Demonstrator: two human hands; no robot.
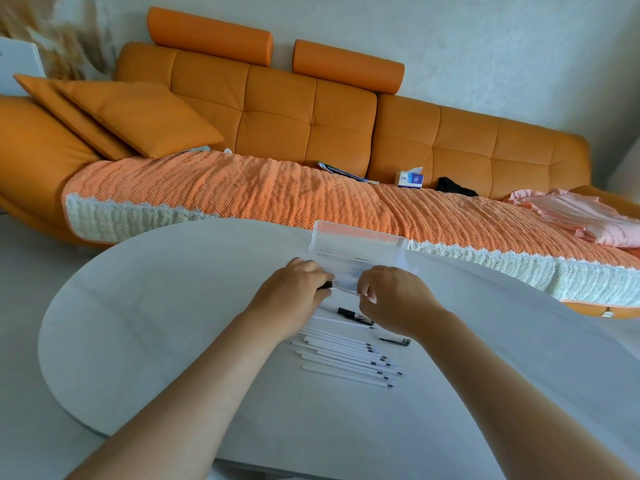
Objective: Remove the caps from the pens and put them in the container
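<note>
Across the near edge of a smooth, pale grey desk with a rounded outline, two bare forearms reaching forward. Wide bare surface left of the arms and right of them, curved rim well clear on the left.

Between the forearms, a row of thin white plastic pens, side by side, dark tips to the right. Just past the row, one slim black piece on the desk; a second black piece beside the right wrist; too small to tell cap from pen.

Above these, lifted off the desk, a slim pale pen held level between both hands. Left hand clenched around a black cap at the pen's left end. Right hand pinching the barrel with curled fingertips.

Just beyond the knuckles, at the desk's far edge, a clear rectangular plastic container with ribbed walls, contents hard to make out.

Behind the desk, a long orange tufted leather sofa with bolster headrests, seat under a crinkled orange woven throw with pale scalloped trim. On it, square orange cushions at left, a blue-and-white tissue box near the middle, rumpled pink cloth at right.
</note>
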